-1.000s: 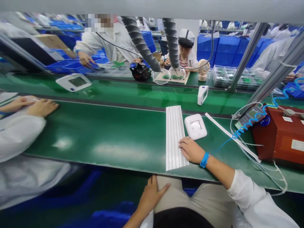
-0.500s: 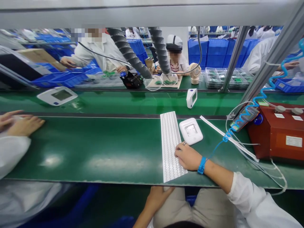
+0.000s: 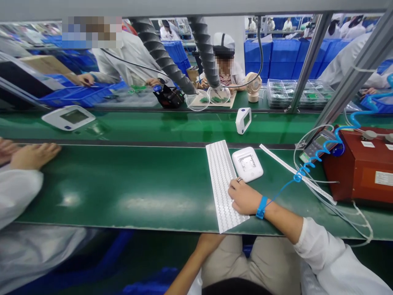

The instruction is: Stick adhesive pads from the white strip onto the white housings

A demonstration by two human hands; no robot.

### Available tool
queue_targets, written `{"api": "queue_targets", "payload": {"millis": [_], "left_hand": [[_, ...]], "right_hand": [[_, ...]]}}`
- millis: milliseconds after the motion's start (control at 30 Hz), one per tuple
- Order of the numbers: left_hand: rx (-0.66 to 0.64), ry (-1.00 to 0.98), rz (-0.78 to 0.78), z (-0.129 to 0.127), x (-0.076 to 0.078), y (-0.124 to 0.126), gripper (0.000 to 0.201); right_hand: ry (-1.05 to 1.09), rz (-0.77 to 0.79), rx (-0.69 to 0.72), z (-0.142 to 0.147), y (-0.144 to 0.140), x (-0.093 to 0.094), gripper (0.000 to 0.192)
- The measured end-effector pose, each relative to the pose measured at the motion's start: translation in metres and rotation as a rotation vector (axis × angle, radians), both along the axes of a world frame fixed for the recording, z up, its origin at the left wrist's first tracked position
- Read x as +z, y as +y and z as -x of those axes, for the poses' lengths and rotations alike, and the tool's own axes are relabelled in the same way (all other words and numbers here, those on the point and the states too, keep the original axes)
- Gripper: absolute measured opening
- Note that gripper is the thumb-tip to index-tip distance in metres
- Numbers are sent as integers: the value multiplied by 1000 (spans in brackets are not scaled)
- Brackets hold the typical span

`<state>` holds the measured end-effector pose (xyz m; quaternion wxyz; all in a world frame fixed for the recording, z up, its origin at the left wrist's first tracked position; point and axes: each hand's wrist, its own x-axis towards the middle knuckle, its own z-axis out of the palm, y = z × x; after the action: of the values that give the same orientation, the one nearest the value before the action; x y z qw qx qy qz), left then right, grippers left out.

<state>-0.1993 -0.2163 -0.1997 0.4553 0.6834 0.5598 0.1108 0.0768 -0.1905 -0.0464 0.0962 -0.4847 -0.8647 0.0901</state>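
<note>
right hand (image 3: pixel 242 197) lying on sheet (image 3: pixel 223 180), fingers curled loosely, gripping nothing. sheet lying flat on worktop (image 3: pixel 138 184), near edge at 6 o'clock. casing (image 3: pixel 247 164) sitting just beside hand at 12 o'clock. left hand (image 3: pixel 208 242) resting below worktop edge, mostly hidden; cannot tell grip.

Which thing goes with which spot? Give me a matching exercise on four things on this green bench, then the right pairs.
Things:
1. right hand
2. white casing
3. red box
4. white monitor

Places:
A. far left, on the back belt
B. on the white strip sheet
C. right end of the bench
D. just right of the strip sheet

Pairs: 1-B, 2-D, 3-C, 4-A
</note>
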Motion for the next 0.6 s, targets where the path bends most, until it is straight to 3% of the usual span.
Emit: {"api": "queue_targets", "payload": {"millis": [100, 233, 467, 600], "left_hand": [[-49, 120, 135, -1, 10, 3, 75], [-103, 210, 166, -1, 21, 5, 74], [-19, 90, 0, 1, 24, 0, 44], [-36, 74, -44, 1, 29, 0, 45]], "right_hand": [[-22, 13, 6, 1, -1, 4, 22], [-64, 43, 8, 2, -2, 9, 26], [-63, 51, 22, 1, -3, 16, 25], [-45, 40, 29, 2, -3, 17, 23]]}}
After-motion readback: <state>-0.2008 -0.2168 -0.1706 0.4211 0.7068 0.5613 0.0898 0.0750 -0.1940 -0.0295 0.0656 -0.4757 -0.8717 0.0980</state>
